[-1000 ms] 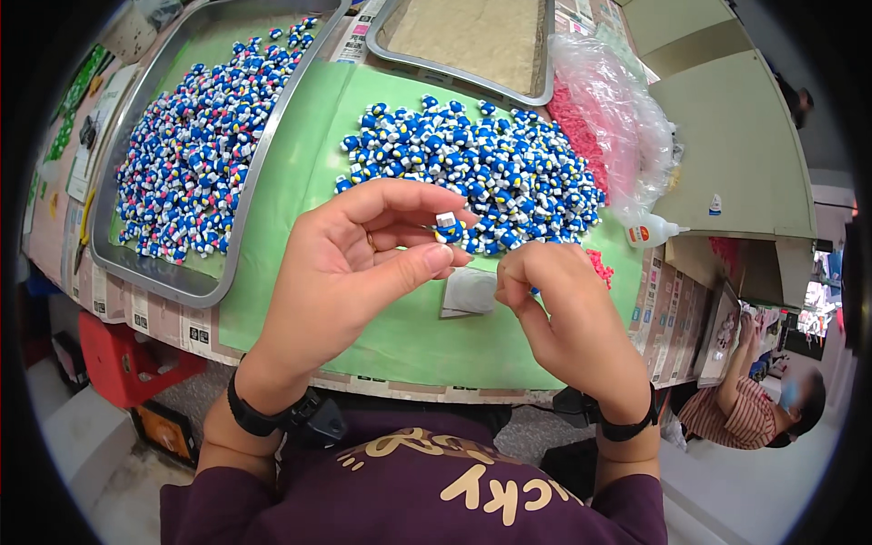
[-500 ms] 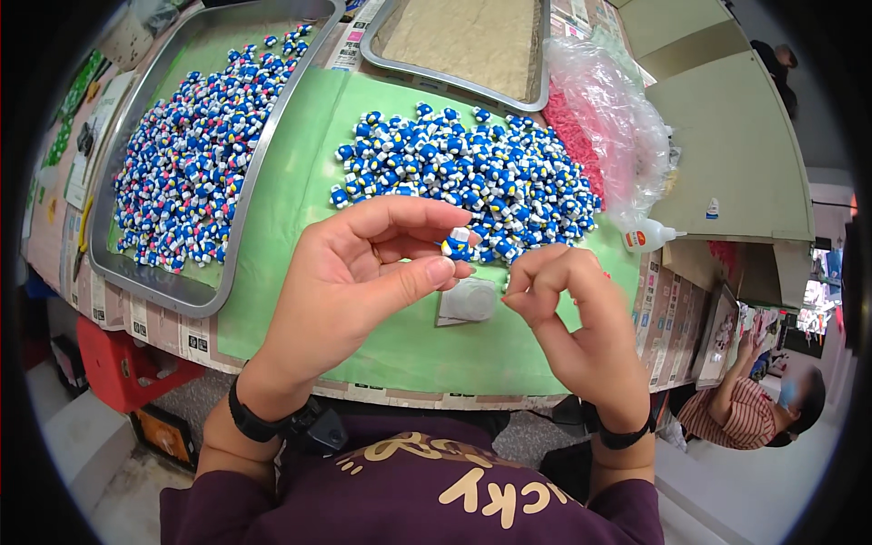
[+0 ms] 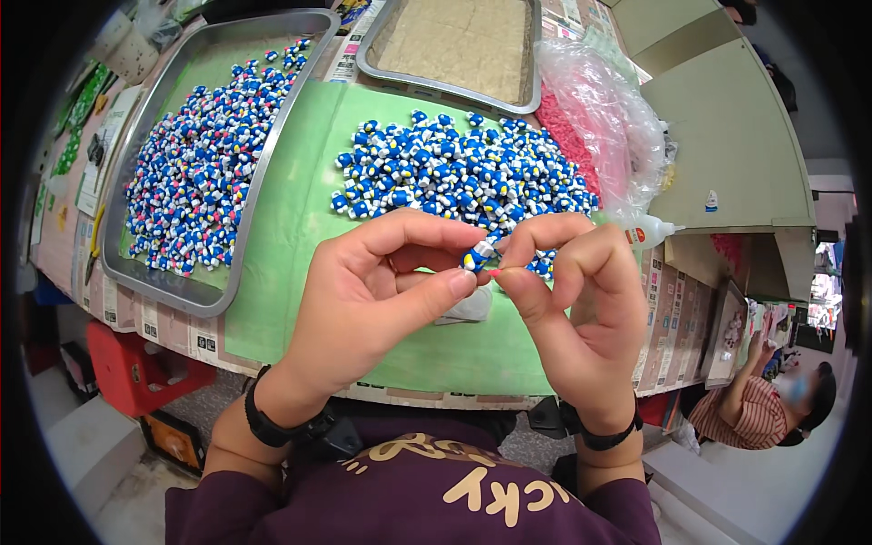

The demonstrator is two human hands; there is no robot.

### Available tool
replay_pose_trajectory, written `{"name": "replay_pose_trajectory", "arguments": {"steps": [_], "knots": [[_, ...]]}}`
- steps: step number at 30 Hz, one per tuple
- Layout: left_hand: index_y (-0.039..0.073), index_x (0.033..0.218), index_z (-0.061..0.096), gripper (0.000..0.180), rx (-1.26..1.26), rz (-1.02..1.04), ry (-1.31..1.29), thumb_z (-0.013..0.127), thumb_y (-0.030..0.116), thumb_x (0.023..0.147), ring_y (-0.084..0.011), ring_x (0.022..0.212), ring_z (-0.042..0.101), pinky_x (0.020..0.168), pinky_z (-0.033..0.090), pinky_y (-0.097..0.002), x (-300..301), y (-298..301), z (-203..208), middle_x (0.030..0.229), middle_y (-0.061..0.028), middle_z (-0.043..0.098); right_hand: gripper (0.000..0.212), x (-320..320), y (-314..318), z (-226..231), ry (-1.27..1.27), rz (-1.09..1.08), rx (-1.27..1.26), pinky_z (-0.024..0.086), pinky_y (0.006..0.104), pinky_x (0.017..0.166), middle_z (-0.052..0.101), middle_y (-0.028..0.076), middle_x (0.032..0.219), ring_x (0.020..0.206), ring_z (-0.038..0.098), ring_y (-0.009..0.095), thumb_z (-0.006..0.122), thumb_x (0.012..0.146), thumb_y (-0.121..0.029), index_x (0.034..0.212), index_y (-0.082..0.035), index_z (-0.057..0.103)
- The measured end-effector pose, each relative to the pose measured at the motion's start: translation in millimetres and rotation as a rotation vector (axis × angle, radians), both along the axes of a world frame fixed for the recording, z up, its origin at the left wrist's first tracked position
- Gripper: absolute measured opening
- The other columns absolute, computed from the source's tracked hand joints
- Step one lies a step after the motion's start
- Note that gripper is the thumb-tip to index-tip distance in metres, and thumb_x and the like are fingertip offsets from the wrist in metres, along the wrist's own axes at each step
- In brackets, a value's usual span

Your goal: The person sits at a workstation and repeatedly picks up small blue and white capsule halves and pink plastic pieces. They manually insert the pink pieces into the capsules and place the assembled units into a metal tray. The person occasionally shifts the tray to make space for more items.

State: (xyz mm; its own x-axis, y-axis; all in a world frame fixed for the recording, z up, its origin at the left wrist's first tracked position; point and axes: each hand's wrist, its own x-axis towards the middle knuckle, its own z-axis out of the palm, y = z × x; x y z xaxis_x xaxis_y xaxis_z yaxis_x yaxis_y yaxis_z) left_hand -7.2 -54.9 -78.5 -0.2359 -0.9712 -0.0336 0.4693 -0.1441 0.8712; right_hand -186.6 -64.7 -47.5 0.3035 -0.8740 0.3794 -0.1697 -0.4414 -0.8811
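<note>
Between the thumb and fingers of my left hand (image 3: 381,291) is a small blue-and-white figurine (image 3: 475,256) with a yellow spot. My right hand (image 3: 577,295) pinches a tiny pink piece (image 3: 493,272) at its thumb and fingertip, right up against the figurine; whether the two touch I cannot tell. Beyond both hands spreads a heap of similar blue, white and yellow figurines (image 3: 454,168) on a green sheet (image 3: 282,245). Partly covered by my hands, a small grey-white block (image 3: 468,309) sits on the sheet.
At the left, a metal tray (image 3: 238,245) holds many figurines with pink parts. Another tray (image 3: 454,89) has a beige surface at the back. Pink pieces (image 3: 568,141), a clear plastic bag (image 3: 618,118) and a white glue bottle (image 3: 649,231) lie right of the heap. A person (image 3: 749,400) works far right.
My right hand has moved left and up, carrying the pink piece to the figurine. My left hand has shifted slightly right, and the figurine is now tilted between the hands.
</note>
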Motion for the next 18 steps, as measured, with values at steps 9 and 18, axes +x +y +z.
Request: {"name": "replay_pose_trajectory", "arguments": {"steps": [9, 18], "knots": [[-0.005, 0.108, 0.063, 0.027, -0.086, 0.02, -0.045, 0.064, -0.011, 0.082, -0.0144, 0.09, 0.061, 0.079, 0.051, -0.0242, 3.0, 0.8, 0.7, 0.101, -0.0088, 0.059, 0.025, 9.8, 0.8, -4.4, 0.024, -0.041, -0.063, 0.047, 0.0272, 0.064, 0.058, 0.011, 0.087, 0.076, 0.058, 0.018, 0.065, 0.081, 0.011, 0.079, -0.004, 0.045], [0.0, 0.1, 0.071, 0.028, -0.412, 0.153, -0.449, 0.076, -0.008, 0.073, -0.0129, 0.079, 0.062, 0.065, 0.048, -0.0222, 4.3, 2.7, 2.8, 0.09, -0.0085, 0.064, 0.029, 12.2, 5.5, -8.1, -0.085, -0.088, 0.069, 0.046, 0.0285, 0.075, 0.05, 0.009, 0.091, 0.085, 0.055, 0.017, 0.065, 0.081, 0.01, 0.085, -0.006, 0.042]]}}
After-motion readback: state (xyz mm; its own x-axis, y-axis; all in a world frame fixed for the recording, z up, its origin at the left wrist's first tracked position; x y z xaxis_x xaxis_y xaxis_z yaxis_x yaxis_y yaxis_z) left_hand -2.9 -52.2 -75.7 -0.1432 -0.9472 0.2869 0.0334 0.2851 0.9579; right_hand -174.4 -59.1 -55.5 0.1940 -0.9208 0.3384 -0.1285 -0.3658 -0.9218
